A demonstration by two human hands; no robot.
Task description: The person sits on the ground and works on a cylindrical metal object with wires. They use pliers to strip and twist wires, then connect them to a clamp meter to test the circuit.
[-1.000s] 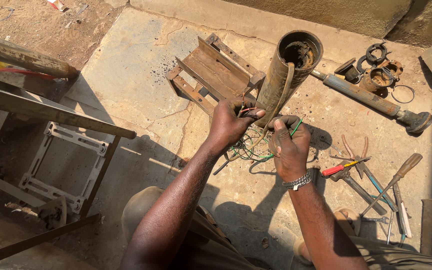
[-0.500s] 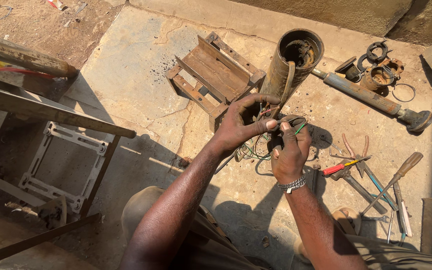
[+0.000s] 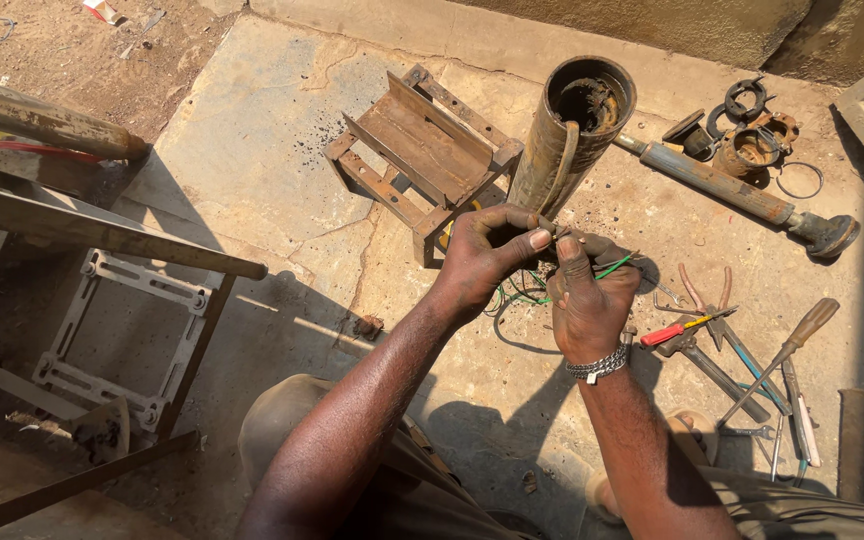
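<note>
Both hands pinch thin wires (image 3: 552, 240) below the rusty tube (image 3: 567, 140): left hand (image 3: 487, 262) steadies, right hand (image 3: 584, 295) should twist tight, fingertip-close.

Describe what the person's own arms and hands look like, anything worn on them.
Both forearms are bare, with no sleeves in view and no gloves. The left hand wears nothing visible. The right hand has a silver metal link bracelet around its wrist. The hands look grimy with dark smears.

Pump tube (image 3: 564, 140) – rusty matt metal; wires (image 3: 612, 267) – green plastic; slab (image 3: 252, 140) rough concrete.
</note>
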